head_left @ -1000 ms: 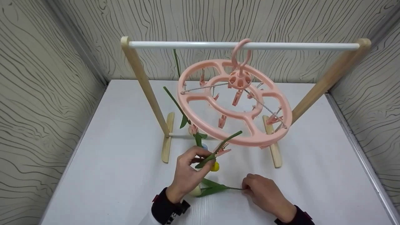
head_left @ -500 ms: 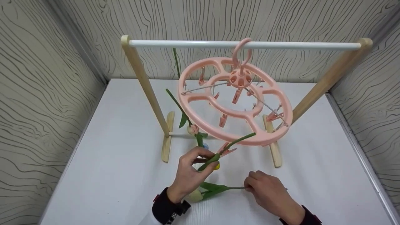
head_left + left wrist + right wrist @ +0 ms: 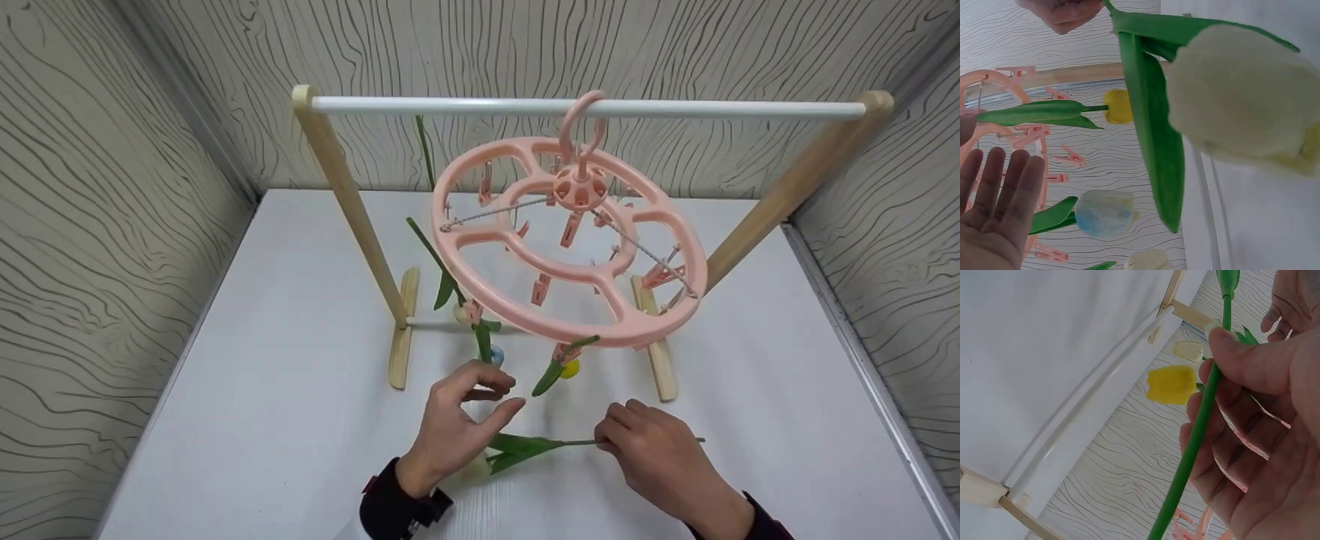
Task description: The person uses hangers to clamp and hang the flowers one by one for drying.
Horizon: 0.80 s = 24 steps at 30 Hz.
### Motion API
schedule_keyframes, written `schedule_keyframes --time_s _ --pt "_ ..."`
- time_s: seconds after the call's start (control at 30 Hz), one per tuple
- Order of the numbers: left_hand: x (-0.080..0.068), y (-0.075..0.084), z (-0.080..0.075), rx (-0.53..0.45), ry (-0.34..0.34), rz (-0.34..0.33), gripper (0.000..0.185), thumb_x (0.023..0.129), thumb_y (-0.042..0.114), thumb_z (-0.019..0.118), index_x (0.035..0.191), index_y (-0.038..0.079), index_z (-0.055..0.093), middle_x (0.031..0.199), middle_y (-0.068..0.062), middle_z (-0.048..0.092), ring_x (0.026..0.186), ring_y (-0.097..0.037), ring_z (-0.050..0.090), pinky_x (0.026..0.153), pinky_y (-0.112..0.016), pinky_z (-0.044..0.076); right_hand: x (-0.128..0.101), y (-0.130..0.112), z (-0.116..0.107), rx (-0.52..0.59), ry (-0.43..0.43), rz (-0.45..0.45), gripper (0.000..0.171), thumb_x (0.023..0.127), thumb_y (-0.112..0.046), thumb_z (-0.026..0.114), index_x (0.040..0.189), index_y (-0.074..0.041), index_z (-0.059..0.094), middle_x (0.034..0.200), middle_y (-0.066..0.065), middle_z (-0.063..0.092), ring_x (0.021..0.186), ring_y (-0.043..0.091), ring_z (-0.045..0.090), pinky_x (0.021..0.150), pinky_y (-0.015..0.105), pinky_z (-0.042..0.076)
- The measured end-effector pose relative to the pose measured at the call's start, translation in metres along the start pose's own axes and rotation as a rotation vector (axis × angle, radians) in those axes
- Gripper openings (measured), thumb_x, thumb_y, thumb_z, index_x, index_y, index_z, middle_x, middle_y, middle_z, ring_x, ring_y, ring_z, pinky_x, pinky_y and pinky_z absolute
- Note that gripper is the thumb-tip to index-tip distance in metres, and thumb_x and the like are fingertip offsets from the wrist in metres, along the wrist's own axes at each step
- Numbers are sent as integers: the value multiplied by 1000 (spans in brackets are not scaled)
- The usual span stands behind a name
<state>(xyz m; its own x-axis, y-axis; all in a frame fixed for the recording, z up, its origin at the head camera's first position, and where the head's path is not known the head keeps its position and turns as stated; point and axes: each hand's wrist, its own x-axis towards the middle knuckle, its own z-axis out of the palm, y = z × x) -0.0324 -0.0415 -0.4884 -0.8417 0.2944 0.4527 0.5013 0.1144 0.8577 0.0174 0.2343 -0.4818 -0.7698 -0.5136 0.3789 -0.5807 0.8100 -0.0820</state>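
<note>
My left hand [image 3: 454, 424] has its fingers and thumb apart with nothing between them, just left of a yellow tulip [image 3: 570, 368]. A pink clip on the near rim of a round clip hanger [image 3: 637, 332] grips that tulip by its stem, bloom downward. My right hand [image 3: 664, 454] pinches the green stem [image 3: 1202, 416] of a white tulip [image 3: 1247, 90] between thumb and fingers. This tulip lies sideways above the table, its bloom pointing left, partly behind my left wrist. A blue-and-white tulip [image 3: 1106, 214] and another whitish tulip [image 3: 1148, 260] hang at the hanger's left side.
The hanger hooks over a white bar [image 3: 450, 106] between two wooden posts [image 3: 349, 202] with wooden feet [image 3: 660, 367]. Several pink clips [image 3: 540, 289] dangle from its rings. The white table [image 3: 300, 435] meets patterned walls at the back and sides.
My left hand has let go of the yellow tulip, which now hangs from the clip. My right hand has shifted slightly right and up with the white tulip.
</note>
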Motion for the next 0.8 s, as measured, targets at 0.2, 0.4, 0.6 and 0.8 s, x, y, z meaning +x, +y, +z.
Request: schedule_keyframes --time_s 0.2,0.4,0.6,0.8 --pt "-6 5 -2 95 -116 -50 17 96 23 79 108 12 73 104 -3 78 97 -11 75 84 -27 67 3 2 -9 -59 34 -42 30 65 -8 97 78 -20 73 75 -11 61 68 7 48 56 18 44" --pt "-10 10 0 262 -256 -68 23 97 31 78 113 13 77 107 3 79 98 -7 71 84 -19 61 7 6 -18 -92 90 -99 31 63 -9 98 82 -18 75 78 -7 67 70 10 53 57 22 45" --pt "-11 14 4 385 -353 -38 22 95 27 81 113 14 80 107 3 80 100 -8 73 85 -18 60 11 7 -23 -98 146 -155 29 67 -3 92 86 -17 75 83 -5 69 74 12 58 59 27 49" --pt "-10 16 9 459 -457 -65 19 93 21 82 112 16 83 100 6 81 93 -4 74 82 -13 58 14 5 -24 -122 191 -213 21 94 2 64 88 -15 75 86 -4 70 78 15 61 64 32 55"
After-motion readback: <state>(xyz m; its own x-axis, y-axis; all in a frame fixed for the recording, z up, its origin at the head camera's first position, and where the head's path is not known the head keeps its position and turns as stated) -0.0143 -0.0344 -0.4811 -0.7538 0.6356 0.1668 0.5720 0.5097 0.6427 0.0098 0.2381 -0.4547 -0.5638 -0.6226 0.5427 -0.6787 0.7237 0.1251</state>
